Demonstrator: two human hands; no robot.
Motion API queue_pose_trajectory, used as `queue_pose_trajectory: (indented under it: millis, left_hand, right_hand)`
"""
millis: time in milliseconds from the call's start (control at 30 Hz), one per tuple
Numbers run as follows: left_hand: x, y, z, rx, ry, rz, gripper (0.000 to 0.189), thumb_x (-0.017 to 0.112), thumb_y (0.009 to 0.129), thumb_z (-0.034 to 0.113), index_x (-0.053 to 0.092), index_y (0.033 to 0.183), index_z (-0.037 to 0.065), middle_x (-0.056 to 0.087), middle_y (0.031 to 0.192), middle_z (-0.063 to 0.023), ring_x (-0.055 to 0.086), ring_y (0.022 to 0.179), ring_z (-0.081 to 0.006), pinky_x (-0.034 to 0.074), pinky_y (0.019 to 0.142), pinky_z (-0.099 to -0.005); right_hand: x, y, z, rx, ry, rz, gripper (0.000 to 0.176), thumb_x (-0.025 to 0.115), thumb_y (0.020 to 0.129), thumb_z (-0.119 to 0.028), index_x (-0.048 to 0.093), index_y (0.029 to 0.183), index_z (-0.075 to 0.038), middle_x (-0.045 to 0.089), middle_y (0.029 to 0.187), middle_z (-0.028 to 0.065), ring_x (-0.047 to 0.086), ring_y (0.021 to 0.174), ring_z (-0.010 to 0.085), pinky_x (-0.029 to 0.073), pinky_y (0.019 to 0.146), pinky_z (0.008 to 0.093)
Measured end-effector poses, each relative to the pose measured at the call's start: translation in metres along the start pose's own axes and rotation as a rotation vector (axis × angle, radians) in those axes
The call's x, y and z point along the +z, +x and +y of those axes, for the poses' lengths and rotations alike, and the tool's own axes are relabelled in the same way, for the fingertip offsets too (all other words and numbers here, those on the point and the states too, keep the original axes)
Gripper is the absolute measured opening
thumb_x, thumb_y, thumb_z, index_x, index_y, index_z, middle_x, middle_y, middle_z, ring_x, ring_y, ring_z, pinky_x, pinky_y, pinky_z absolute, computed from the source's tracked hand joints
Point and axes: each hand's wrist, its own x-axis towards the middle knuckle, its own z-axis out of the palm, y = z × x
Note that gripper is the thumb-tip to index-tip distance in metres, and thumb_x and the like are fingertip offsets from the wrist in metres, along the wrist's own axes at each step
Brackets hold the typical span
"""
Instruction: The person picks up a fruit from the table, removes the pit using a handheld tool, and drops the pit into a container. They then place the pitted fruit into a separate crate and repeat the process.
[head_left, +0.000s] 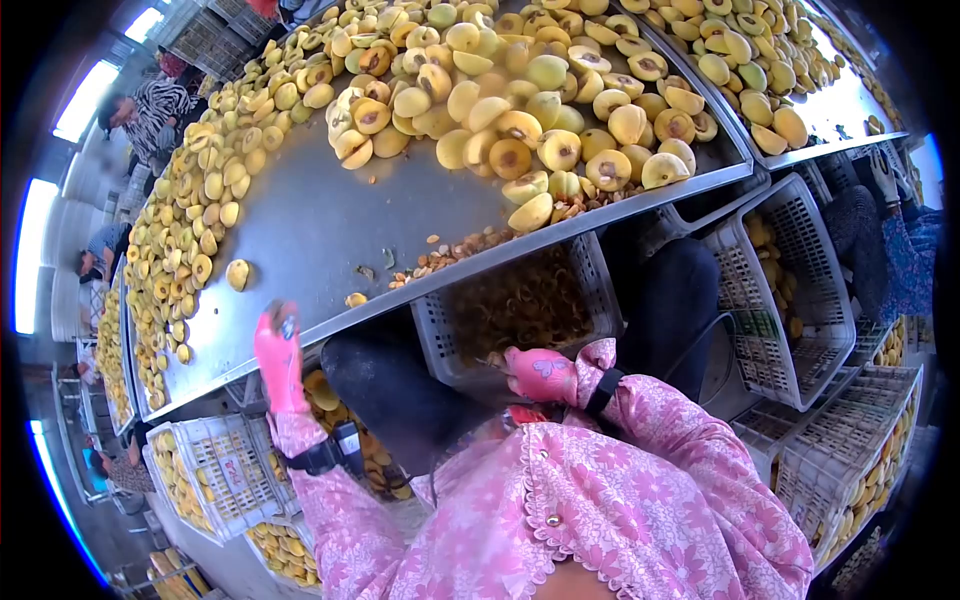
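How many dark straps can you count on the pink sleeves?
2: the left strap is around the left sleeve near its cuff, and the right strap around the right sleeve near its cuff. No others show.

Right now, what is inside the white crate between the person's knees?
Brown, curved scraps show inside the crate, too dim to identify. They cover most of its floor, and the table's metal edge hides its far end.
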Motion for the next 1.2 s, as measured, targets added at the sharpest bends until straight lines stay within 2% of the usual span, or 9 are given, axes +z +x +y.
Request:
queue_pose_trajectory:
  millis: [67, 233, 333, 533, 633, 733, 833, 1033, 1200]
  left_hand:
    - [0.034, 0.032, 0.056, -0.067, -0.209, -0.254, 0.045, 0.063, 0.085, 0.025, 0.052, 0.12, -0.001, 0.062, 0.108, -0.0142, 0.064, 0.089, -0.0201, 0.052, 0.071, -0.0278]
    - [0.163, 0.096, 0.178, -0.097, -0.47, -0.574, 0.045, 0.064, 0.085, 0.03, 0.055, 0.117, 0.001, 0.065, 0.1, -0.0142, 0.066, 0.08, -0.021, 0.052, 0.068, -0.0283]
    - [0.233, 0.107, 0.205, 0.198, -0.051, -0.461, 0.048, 0.065, 0.082, 0.031, 0.056, 0.115, -0.002, 0.065, 0.099, -0.0191, 0.064, 0.087, -0.0284, 0.049, 0.078, -0.0342]
    - [0.207, 0.086, 0.178, -0.088, -0.499, -0.518, 0.039, 0.065, 0.082, 0.026, 0.058, 0.11, 0.0, 0.064, 0.09, -0.0054, 0.063, 0.072, -0.0151, 0.051, 0.058, -0.0262]
    - [0.176, 0.072, 0.139, -0.434, -0.908, -0.599, 0.034, 0.068, 0.079, 0.018, 0.059, 0.106, -0.001, 0.065, 0.089, -0.0078, 0.064, 0.072, -0.0146, 0.052, 0.06, -0.029]
    - [0.155, 0.037, 0.123, -0.785, -1.542, -0.725, 0.033, 0.062, 0.083, 0.023, 0.057, 0.106, 0.0, 0.064, 0.095, -0.0105, 0.064, 0.084, -0.0217, 0.054, 0.067, -0.0359]
    - [0.126, -0.007, 0.155, -0.967, -1.758, -0.726, 0.036, 0.056, 0.085, 0.028, 0.055, 0.109, 0.001, 0.062, 0.103, -0.0135, 0.061, 0.095, -0.0302, 0.053, 0.075, -0.0452]
    - [0.102, -0.042, 0.167, -0.864, -1.873, -0.714, 0.039, 0.05, 0.088, 0.03, 0.053, 0.114, 0.001, 0.058, 0.111, -0.0192, 0.059, 0.1, -0.0366, 0.053, 0.08, -0.047]
    - [0.1, -0.062, 0.173, -0.633, -1.545, -0.546, 0.038, 0.042, 0.096, 0.033, 0.054, 0.115, 0.002, 0.061, 0.106, -0.0088, 0.06, 0.096, -0.0195, 0.051, 0.083, -0.0355]
  right_hand:
    - [-0.021, -0.012, -0.03, -0.056, 0.088, 0.11, 0.021, 0.053, 0.084, -0.02, 0.053, 0.091, 0.0, 0.06, 0.076, 0.0201, 0.059, 0.07, 0.0377, 0.047, 0.063, 0.0411]
    - [-0.064, -0.038, -0.07, -0.14, 0.145, 0.255, 0.019, 0.052, 0.086, -0.019, 0.049, 0.091, -0.001, 0.057, 0.076, 0.0227, 0.058, 0.067, 0.039, 0.046, 0.059, 0.0409]
    - [-0.076, -0.047, -0.077, -0.054, 0.225, 0.281, 0.023, 0.056, 0.084, -0.021, 0.048, 0.089, -0.001, 0.057, 0.078, 0.0239, 0.058, 0.072, 0.0409, 0.046, 0.061, 0.0423]
    - [-0.114, -0.059, -0.092, -0.159, 0.374, 0.276, 0.029, 0.061, 0.082, -0.024, 0.049, 0.097, -0.002, 0.055, 0.08, 0.0127, 0.056, 0.072, 0.024, 0.045, 0.065, 0.0355]
    - [-0.126, -0.058, -0.105, 0.081, 0.534, 0.244, 0.029, 0.061, 0.083, -0.021, 0.05, 0.101, -0.002, 0.056, 0.08, 0.0117, 0.055, 0.073, 0.0192, 0.046, 0.065, 0.0334]
    - [-0.13, -0.057, -0.125, 0.097, 0.608, 0.232, 0.027, 0.06, 0.084, -0.019, 0.049, 0.101, -0.002, 0.055, 0.074, 0.0077, 0.054, 0.067, 0.0153, 0.045, 0.061, 0.0312]
    - [-0.123, -0.052, -0.137, 0.065, 0.656, 0.233, 0.024, 0.059, 0.085, -0.018, 0.049, 0.1, -0.002, 0.055, 0.071, 0.0054, 0.053, 0.063, 0.0128, 0.044, 0.058, 0.0292]
    - [-0.107, -0.057, -0.143, 0.041, 0.554, 0.329, 0.022, 0.057, 0.087, -0.017, 0.047, 0.1, -0.003, 0.053, 0.069, 0.0036, 0.051, 0.057, 0.0104, 0.042, 0.052, 0.0276]
    - [-0.097, -0.058, -0.149, -0.02, 0.345, 0.393, 0.016, 0.054, 0.09, -0.015, 0.043, 0.095, -0.004, 0.051, 0.066, 0.0019, 0.046, 0.048, 0.0096, 0.037, 0.046, 0.0254]
